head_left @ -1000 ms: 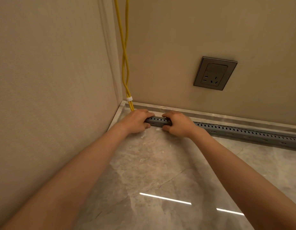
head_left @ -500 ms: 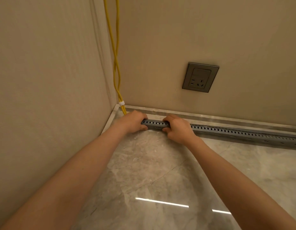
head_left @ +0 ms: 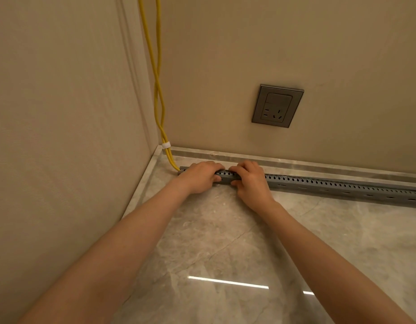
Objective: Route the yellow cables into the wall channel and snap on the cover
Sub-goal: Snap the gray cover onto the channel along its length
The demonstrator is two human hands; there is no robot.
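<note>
my left fingers are curled over the top edge of the grey channel, with the thumb on its near face, so the left hand is clenched round the channel close to its corner end. my right fingers grasp it the same way, and the right hand sits just beside the left, the two nearly touching. neither hand holds anything else.

the channel lies on the floor along the skirting at the foot of the back wall and runs off to the right edge of the view. the two yellow cables come down the corner, pass through a white tie and go in at the channel's left end, just beside my left hand.

progress, as i judge it: the cables have entered the channel at the corner. how far they run inside is hidden by my hands and the slotted sides. i cannot tell whether a cover already sits on top. no loose cover is in view. if it is on, what is left is to press it home along the run to the right.

a grey socket is on the wall above, well apart.
</note>
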